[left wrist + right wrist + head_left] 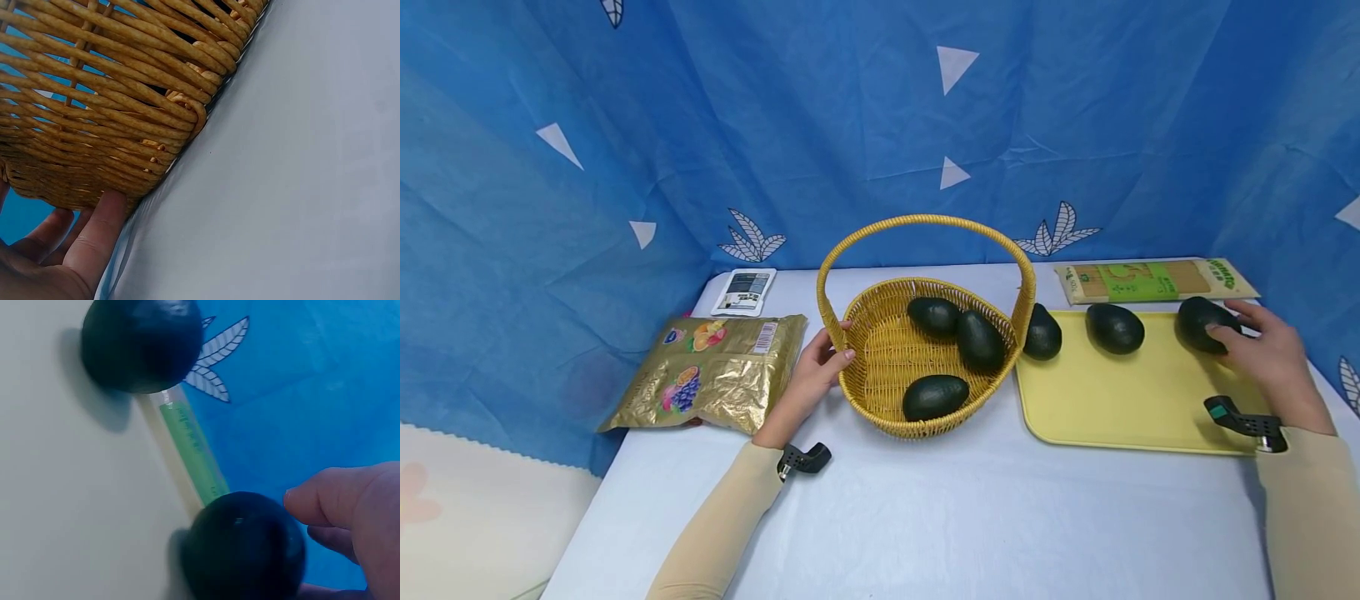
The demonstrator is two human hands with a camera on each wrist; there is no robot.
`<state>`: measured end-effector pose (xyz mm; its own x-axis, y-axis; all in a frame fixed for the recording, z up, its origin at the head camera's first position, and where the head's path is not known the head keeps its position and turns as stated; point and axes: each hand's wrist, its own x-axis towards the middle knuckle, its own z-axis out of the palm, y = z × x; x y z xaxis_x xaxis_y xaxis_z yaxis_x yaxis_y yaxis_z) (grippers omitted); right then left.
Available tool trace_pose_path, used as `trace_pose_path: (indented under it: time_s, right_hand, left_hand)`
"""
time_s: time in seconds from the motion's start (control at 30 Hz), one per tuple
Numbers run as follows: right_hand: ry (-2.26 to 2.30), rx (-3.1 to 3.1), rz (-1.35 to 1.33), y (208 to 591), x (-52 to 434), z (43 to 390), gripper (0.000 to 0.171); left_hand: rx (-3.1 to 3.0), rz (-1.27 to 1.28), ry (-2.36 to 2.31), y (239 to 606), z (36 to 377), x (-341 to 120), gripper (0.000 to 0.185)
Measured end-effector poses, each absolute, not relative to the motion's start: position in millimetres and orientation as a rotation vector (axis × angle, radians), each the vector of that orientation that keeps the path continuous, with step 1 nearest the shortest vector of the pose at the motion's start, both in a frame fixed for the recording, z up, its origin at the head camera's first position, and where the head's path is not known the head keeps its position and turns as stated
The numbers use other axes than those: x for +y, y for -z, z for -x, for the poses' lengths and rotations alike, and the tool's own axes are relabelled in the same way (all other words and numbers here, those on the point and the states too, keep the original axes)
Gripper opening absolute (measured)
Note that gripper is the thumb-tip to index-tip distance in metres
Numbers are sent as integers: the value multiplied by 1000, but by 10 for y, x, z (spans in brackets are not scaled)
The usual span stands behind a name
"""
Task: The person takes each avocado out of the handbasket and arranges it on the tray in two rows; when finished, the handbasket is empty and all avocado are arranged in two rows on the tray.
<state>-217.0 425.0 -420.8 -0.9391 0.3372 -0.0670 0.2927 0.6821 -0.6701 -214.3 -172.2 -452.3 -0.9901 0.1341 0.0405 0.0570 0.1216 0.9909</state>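
Observation:
A yellow wicker basket (880,412) with a tall handle stands mid-table and holds three dark avocados (935,397). My left hand (816,371) rests against its left side, fingers (94,240) laid fairly straight on the woven wall (125,94). To the right lies a yellow tray (1120,400) with three more avocados. My right hand (1262,350) curls over the rightmost avocado (1197,319), which sits at the tray's far right corner. In the right wrist view the thumb (325,494) lies against this avocado (244,550), and another avocado (140,344) lies further along the tray (62,487).
A gold snack bag (711,371) lies left of the basket, with a small white packet (743,292) behind it. A flat pack of noodles (1153,281) lies behind the tray. Blue cloth hangs close behind and to the left. One avocado (1042,333) sits at the tray's left edge by the basket.

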Motion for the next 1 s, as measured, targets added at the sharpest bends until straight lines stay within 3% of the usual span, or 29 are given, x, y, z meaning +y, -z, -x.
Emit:
trace_pose_path:
  time_s: [0.5, 0.7, 1.0]
  right_hand:
    - [-1081, -2682, 772, 3908, 4055, 2080, 63]
    - [-1099, -2704, 634, 3738, 3837, 2003, 66]
    - [-1026, -2816, 144, 3608, 3493, 1941, 64]
  left_hand:
    - [2315, -195, -2018, 4546, 2143, -1725, 53]
    - [2313, -199, -2022, 4549, 2152, -1719, 52]
    - [2320, -211, -2028, 4547, 2152, -1726, 52]
